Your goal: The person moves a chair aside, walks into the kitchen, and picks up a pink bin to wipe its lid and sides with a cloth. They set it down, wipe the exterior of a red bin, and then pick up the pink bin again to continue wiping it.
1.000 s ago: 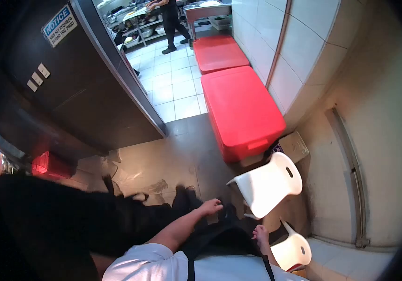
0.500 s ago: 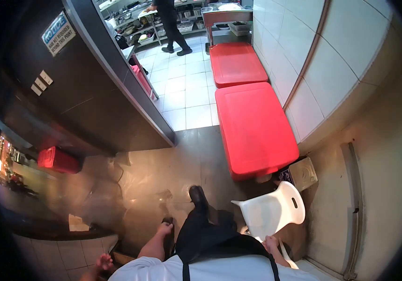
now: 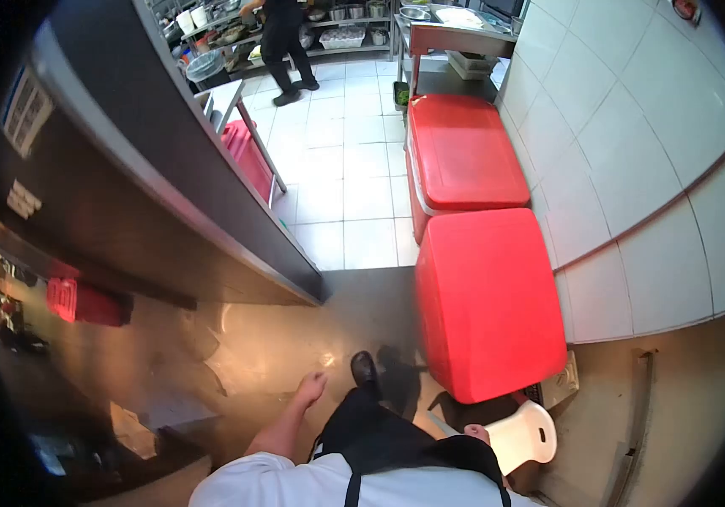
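Observation:
My left hand (image 3: 313, 388) swings out in front of my body above the brown floor, its fingers curled in with nothing in them. Low by my right hip, my right hand (image 3: 476, 433) has its fingers curled, holding nothing that shows. It overlaps the edge of a white plastic chair (image 3: 515, 438) with a slot in its backrest. Just past that chair stands a large bin or cooler with a red lid (image 3: 489, 304). My dark shoe (image 3: 363, 368) is forward on the floor, below a black apron (image 3: 396, 439).
Behind the nearer red lid is a second red-lidded container (image 3: 468, 152) along the white tiled wall (image 3: 607, 160). A dark partition (image 3: 168, 169) edges the opening on the left. Inside the tiled kitchen, a person in dark clothes (image 3: 285, 42) stands by metal shelves (image 3: 350, 46).
The view has moved forward toward the kitchen; the red lids and chair sit lower. My left hand has swung forward. The person in the kitchen has shifted slightly left in view.

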`<state>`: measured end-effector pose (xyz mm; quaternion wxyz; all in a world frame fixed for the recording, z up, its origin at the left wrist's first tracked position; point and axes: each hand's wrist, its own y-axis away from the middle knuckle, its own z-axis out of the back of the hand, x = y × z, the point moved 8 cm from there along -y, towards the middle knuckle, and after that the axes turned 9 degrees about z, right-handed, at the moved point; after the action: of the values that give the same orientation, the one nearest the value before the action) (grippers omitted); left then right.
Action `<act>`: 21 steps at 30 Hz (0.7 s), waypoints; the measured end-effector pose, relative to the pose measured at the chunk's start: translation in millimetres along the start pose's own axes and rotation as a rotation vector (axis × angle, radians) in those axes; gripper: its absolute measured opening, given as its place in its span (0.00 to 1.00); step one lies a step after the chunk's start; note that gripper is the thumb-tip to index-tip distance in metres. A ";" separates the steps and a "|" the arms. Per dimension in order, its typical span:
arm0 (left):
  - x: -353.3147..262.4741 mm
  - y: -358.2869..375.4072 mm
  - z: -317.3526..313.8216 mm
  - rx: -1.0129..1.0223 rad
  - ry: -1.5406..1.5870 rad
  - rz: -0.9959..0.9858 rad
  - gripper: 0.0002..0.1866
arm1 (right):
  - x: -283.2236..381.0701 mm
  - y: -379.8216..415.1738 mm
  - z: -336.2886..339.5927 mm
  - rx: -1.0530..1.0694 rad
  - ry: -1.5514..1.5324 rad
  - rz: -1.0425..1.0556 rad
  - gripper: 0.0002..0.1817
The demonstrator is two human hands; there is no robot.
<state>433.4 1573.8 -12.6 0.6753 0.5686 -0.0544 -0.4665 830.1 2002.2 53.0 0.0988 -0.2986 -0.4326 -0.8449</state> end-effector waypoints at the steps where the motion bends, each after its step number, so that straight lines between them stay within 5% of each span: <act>1: -47.9 -3.4 13.2 0.036 0.146 -0.036 0.21 | 14.2 -8.5 -10.2 0.019 -0.073 0.030 0.13; 6: -192.3 -2.6 79.9 0.019 0.290 -0.081 0.16 | 31.3 -36.3 -45.3 -0.048 -0.243 0.017 0.11; 9: -168.5 -49.9 110.5 -0.005 0.186 -0.037 0.18 | 113.6 -35.8 -50.8 -0.072 -0.167 -0.116 0.12; 11: -140.3 -68.3 128.7 0.002 -0.035 0.052 0.20 | 52.4 -85.4 -88.4 0.044 -0.160 -0.134 0.13; 17: -91.9 -69.7 167.0 0.060 -0.657 0.353 0.23 | 177.3 -236.4 -114.3 0.280 0.039 -0.099 0.14; 21: -124.1 -51.1 157.3 -0.020 -0.142 0.612 0.19 | 296.9 -330.1 -100.1 0.445 0.140 -0.026 0.14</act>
<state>240.0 1551.0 56.9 0.7844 0.4851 -0.2654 -0.2809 409.6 2150.3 -38.3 0.1813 -0.2045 -0.6040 -0.7487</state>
